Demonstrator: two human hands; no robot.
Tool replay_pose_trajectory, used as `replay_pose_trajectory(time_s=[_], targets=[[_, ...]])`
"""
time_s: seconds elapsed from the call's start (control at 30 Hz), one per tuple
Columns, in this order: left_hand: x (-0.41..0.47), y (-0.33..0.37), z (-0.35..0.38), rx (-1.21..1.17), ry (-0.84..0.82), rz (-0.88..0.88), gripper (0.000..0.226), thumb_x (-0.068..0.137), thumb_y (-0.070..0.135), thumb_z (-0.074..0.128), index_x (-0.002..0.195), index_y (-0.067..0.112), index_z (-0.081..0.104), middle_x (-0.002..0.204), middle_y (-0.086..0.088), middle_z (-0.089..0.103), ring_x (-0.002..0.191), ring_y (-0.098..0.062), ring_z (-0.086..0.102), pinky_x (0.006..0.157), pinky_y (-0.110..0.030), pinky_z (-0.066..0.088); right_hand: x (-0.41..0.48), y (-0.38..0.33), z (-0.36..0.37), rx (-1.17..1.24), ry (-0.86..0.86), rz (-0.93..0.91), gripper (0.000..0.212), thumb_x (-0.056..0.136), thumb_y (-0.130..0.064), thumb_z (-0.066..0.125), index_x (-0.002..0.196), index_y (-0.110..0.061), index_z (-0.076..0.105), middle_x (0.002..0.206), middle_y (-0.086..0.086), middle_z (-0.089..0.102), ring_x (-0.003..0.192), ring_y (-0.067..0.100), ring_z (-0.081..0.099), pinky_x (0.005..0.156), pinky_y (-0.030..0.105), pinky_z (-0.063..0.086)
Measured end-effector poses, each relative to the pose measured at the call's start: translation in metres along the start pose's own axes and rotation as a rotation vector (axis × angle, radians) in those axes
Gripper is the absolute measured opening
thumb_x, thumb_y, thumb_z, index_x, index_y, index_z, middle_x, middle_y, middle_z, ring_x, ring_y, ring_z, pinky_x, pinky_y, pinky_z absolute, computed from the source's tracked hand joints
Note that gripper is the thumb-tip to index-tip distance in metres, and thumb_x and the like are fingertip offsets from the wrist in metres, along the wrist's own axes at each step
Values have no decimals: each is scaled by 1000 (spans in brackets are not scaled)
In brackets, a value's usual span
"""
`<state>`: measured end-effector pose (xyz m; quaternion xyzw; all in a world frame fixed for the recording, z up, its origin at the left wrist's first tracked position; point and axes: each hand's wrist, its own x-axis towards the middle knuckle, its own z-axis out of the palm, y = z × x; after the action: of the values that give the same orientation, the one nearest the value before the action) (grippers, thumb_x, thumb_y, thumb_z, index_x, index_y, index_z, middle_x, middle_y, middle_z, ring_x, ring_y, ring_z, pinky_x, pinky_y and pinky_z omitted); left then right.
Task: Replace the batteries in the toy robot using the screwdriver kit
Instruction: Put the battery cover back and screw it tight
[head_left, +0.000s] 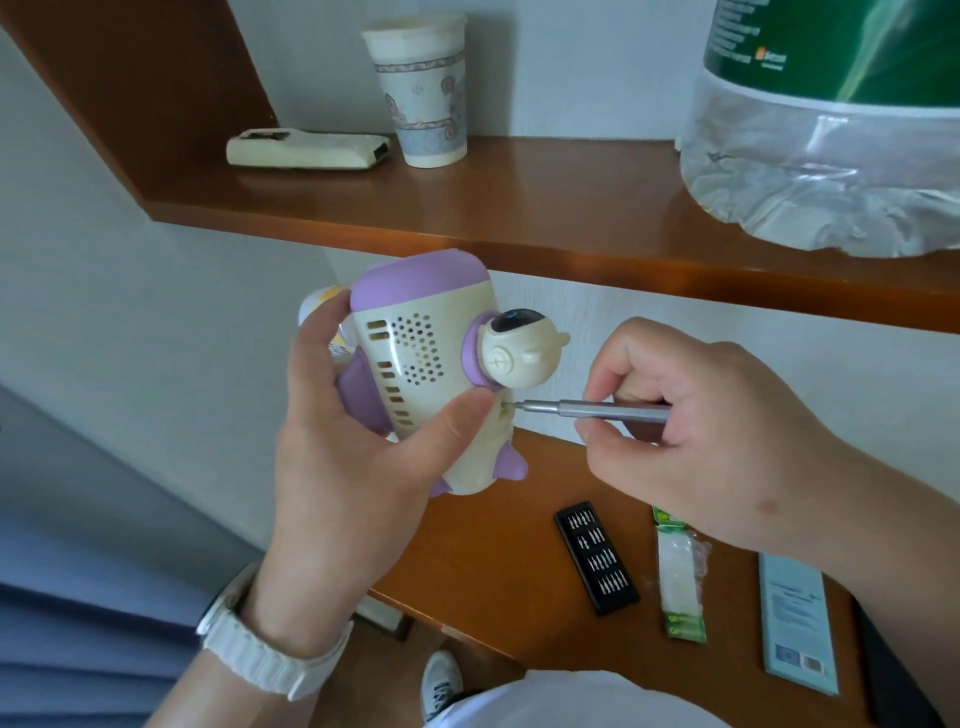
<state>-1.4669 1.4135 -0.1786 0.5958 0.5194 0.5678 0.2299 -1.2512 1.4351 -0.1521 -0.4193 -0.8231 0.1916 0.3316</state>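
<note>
Left hand (343, 467) grips toy robot (415, 332); right hand (701, 415) pinches screwdriver (597, 410), tip seemingly in screw (505, 404); tilting could slip, stripping it.

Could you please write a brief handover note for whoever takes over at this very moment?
Left hand grips the toy robot above the desk.
Right hand pinches the screwdriver, tip at a screw on the toy's back.
Bit case and battery pack lie on the desk.
Done: tip set to the screw.
Left: undo it, open the cover, swap batteries, close up.
</note>
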Motion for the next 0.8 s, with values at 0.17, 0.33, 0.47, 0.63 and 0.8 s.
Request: replay_pose_trajectory(time_s=[0.17, 0.33, 0.47, 0.63, 0.8], targets=[[-1, 0, 4, 9, 4, 35, 89, 71, 50, 85, 141, 29, 36, 100, 31, 69, 91, 6, 70, 54, -7, 52, -5, 2, -3, -7, 35, -8, 14, 85, -27, 67, 79, -26, 54, 56, -5, 60, 48, 14, 56, 44, 14, 39], [-2, -1, 7, 2, -19, 61, 90, 67, 51, 80, 142, 26, 36, 100, 36, 66, 92, 8, 68, 53, -7, 51, -10, 3, -3, -15, 43, -1, 11, 84, -31, 60, 76, -25, 56, 49, -7, 53, 48, 13, 54, 42, 13, 35], [-4, -2, 11, 5, -29, 71, 91, 71, 46, 88, 142, 25, 36, 98, 39, 65, 91, 11, 67, 52, -5, 50, -14, 5, -5, -13, 20, -12, 10, 82, -29, 62, 85, -29, 53, 46, -13, 42, 43, 10, 46, 43, 10, 31], [-6, -3, 12, -20, -48, 76, 93, 69, 49, 84, 144, 22, 36, 99, 35, 67, 91, 7, 69, 53, -6, 51, -18, 8, -8, -57, 50, -18, 28, 81, -14, 73, 84, -27, 48, 49, -4, 53, 45, 18, 51, 45, 22, 40], [-6, -3, 14, -25, -55, 73, 93, 69, 50, 81, 145, 22, 36, 102, 30, 67, 93, 3, 70, 54, -8, 52, -21, 9, -8, -55, 55, 0, 24, 82, -13, 74, 81, -24, 53, 50, -5, 55, 52, 15, 55, 46, 14, 39]])
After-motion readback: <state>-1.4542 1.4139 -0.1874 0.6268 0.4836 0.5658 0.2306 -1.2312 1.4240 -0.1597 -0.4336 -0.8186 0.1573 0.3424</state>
